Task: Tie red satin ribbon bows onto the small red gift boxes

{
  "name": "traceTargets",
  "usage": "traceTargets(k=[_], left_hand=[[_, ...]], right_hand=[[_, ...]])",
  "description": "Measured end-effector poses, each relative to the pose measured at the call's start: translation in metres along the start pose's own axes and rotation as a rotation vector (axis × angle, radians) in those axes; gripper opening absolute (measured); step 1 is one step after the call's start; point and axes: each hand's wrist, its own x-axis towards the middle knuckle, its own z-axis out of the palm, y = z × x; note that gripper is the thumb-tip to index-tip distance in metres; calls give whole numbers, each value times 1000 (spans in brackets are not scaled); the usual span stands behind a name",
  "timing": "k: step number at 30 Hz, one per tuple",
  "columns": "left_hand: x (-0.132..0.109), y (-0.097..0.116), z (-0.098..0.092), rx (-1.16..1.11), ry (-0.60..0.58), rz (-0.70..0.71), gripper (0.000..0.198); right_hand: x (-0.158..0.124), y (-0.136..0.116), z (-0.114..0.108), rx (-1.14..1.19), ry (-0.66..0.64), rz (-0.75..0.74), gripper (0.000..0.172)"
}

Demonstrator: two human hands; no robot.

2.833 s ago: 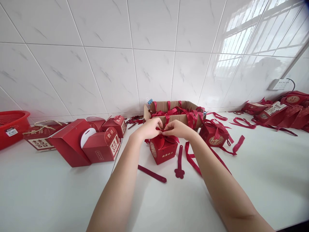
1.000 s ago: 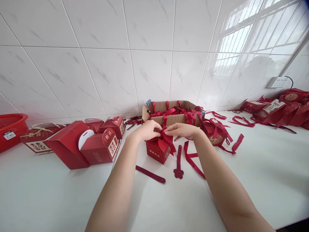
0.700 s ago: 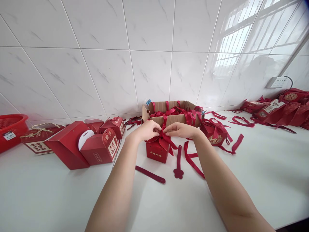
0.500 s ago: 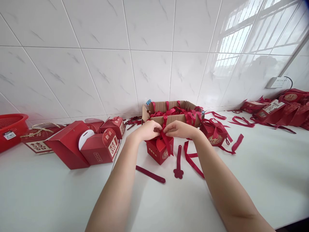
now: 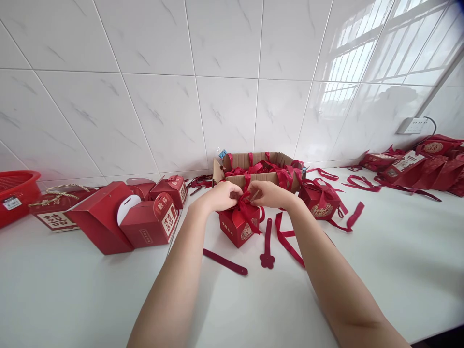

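A small red gift box point(image 5: 237, 227) with gold print stands on the white table, a red ribbon point(image 5: 247, 212) gathered on its top. At the left of the ribbon's knot, my left hand point(image 5: 228, 195) pinches the ribbon. From the right, my right hand point(image 5: 267, 194) closes its fingers on the same ribbon; the fingertips are partly hidden. One ribbon tail hangs over the box's front face. In front of the box lie a dark red strap point(image 5: 225, 262) and another strap with a flower-shaped end point(image 5: 267, 246).
Behind the box stands a cardboard carton point(image 5: 263, 180) of red ribbons. A tied red box point(image 5: 319, 200) and a loose ribbon point(image 5: 289, 241) lie right. Several red boxes point(image 5: 147, 224) and a red plastic basket point(image 5: 20, 195) are left; more red packages point(image 5: 416, 169) sit far right by the tiled wall.
The ribbon at the top has been drawn tighter, and a loop now shows beside the box's right side. The front tail has shifted slightly. Both hands stay near the knot.
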Motion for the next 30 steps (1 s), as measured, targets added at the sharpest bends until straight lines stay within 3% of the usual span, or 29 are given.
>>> traceTargets(k=[5, 10, 12, 15, 17, 21, 30], left_hand=[[-1, 2, 0, -14, 4, -24, 29], [-2, 5, -1, -26, 17, -42, 26], [-2, 5, -1, -28, 14, -36, 26], [-2, 3, -1, -41, 20, -32, 29], [-3, 3, -1, -47, 23, -41, 30], [-6, 5, -4, -58, 5, -79, 32], [-11, 12, -9, -34, -9, -119, 33]], right_hand=[[-6, -8, -5, -36, 30, -5, 8], [-16, -20, -11, -11, -78, 15, 11], [-15, -22, -10, -33, -6, 64, 9], [-8, -22, -3, 24, 203, 134, 21], [-2, -22, 4, 125, 228, 154, 29], [4, -22, 11, 233, 128, 145, 35], [-1, -24, 8, 338, -11, 50, 18]])
